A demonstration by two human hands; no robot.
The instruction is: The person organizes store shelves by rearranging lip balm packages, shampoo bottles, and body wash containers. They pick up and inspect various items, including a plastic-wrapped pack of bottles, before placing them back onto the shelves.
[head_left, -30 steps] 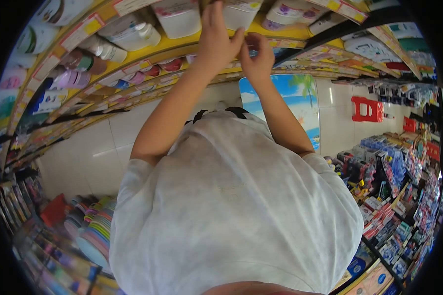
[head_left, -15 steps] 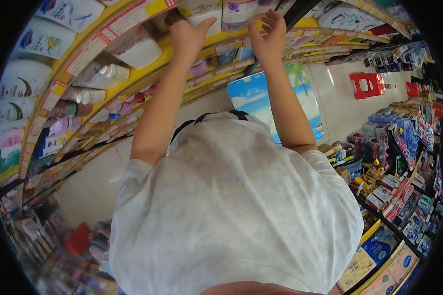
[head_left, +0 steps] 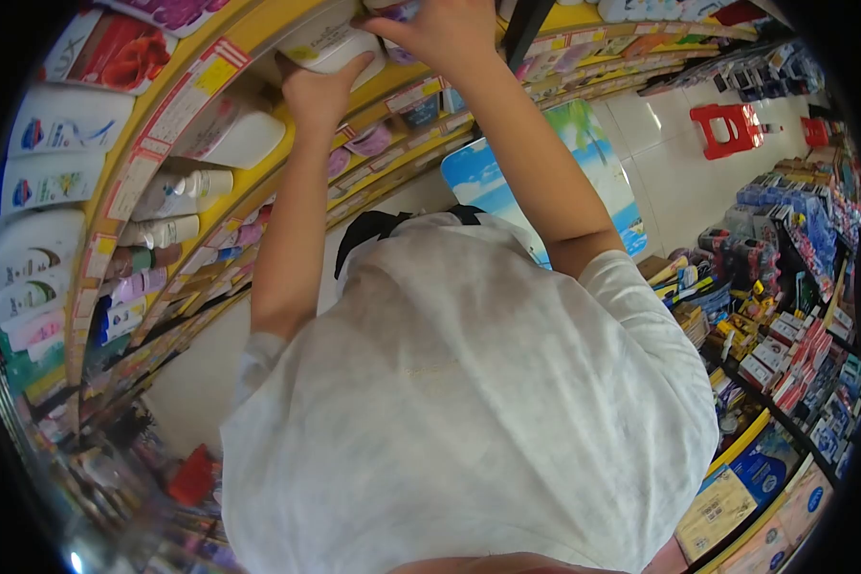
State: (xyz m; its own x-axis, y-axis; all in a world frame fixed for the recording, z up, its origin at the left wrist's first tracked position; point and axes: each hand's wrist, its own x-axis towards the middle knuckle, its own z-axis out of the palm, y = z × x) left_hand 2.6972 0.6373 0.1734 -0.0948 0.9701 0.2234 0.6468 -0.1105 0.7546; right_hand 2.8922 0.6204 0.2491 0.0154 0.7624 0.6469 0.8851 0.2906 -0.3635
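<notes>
At the top of the view, my left hand is around the lower part of a white bottle with a green-yellow label, thumb on one side and fingers on the other. The bottle stands at the yellow shelf edge. My right hand is just to the right, its thumb stretched across a white bottle with a purple label. Its other fingers are cut off by the top of the frame, so its grip does not show. Left of my left hand is another white bottle on the same shelf.
Curved yellow shelves with price strips hold several toiletry bottles on the left. A folding table with a beach picture stands below my right arm. A red stool is on the tiled floor, and goods crowd the right side.
My right hand has moved left and up, from open beside the purple-labelled bottles to over one of them. My left hand has shifted left with the white bottle. The view has turned slightly.
</notes>
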